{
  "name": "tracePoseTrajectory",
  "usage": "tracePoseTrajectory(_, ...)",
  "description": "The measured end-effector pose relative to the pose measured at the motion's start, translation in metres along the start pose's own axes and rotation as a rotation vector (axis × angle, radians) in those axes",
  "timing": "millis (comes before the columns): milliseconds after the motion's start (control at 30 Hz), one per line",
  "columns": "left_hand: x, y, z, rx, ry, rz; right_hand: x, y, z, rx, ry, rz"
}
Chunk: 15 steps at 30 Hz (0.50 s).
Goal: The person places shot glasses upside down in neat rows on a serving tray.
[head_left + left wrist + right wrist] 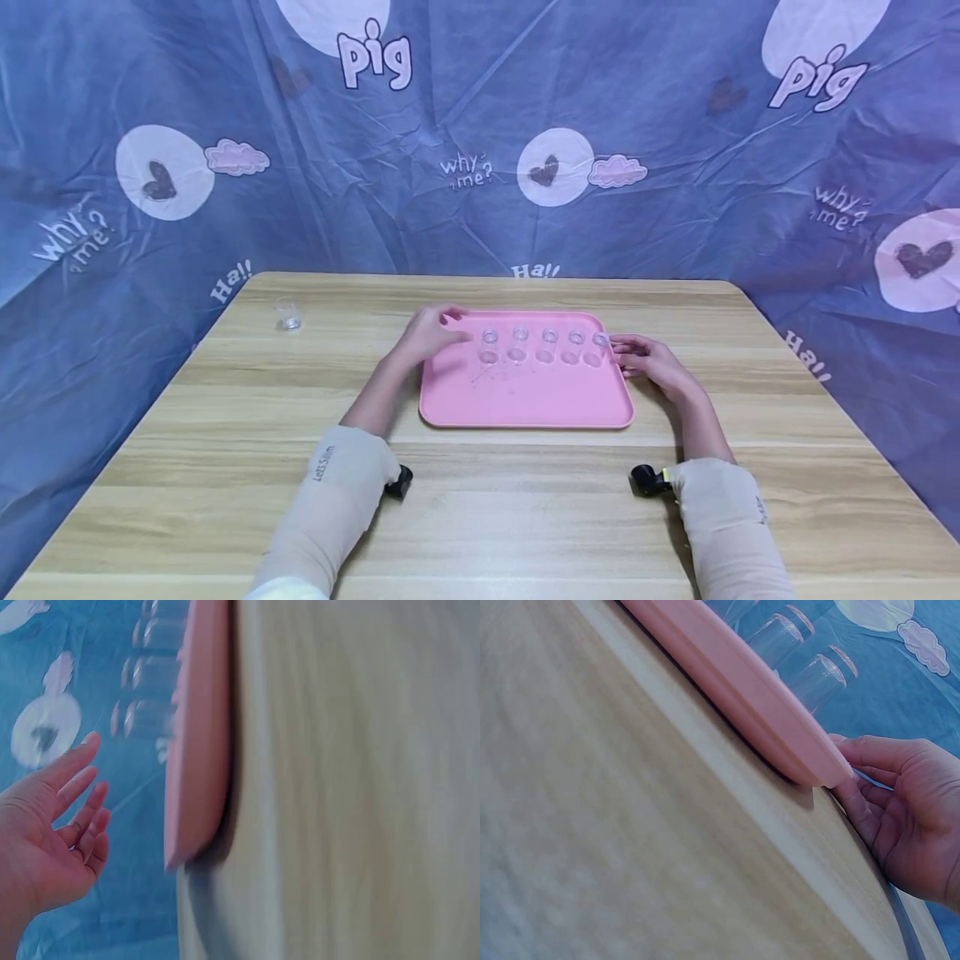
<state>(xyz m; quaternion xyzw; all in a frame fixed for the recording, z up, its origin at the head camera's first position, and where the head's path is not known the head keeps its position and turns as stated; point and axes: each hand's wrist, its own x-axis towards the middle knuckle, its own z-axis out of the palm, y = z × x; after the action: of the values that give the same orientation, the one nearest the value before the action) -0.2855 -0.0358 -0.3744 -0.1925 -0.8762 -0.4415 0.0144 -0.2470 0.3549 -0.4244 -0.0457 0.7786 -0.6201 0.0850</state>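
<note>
A pink tray (525, 408) lies on the wooden table, with a row of several small clear shot glasses (550, 343) standing upside down on it. At the tray's right edge, my right hand (652, 364) pinches the rim; in the right wrist view the thumb (874, 752) is at the top of the rim, with fingers below. My left hand (431, 335) hovers over the tray's back left part, beside the leftmost glass. Its fingers (75, 757) are spread and relaxed, holding nothing, in the left wrist view.
Another clear shot glass (288, 317) stands upright on the table (510, 517) at the back left, apart from the tray. A blue printed cloth (450, 217) hangs behind the table. Wrist cameras are strapped under both sleeves.
</note>
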Motion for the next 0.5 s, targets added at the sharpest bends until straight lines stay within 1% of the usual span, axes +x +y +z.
tracePoseTrajectory(133,-0.007,-0.01,-0.033,-0.021,0.08,-0.028,0.001,-0.001,0.001,-0.002,-0.003,-0.002)
tracePoseTrajectory(300,-0.016,-0.026,-0.074,-0.021,0.205,-0.06,0.0,-0.001,0.001,-0.012,-0.005,0.002)
tracePoseTrajectory(433,-0.027,-0.039,-0.102,-0.017,0.319,-0.086,-0.001,-0.002,0.001,-0.015,-0.002,0.006)
tracePoseTrajectory(500,-0.033,-0.047,-0.114,-0.019,0.377,-0.113,-0.002,-0.002,0.001,-0.01,0.003,0.009)
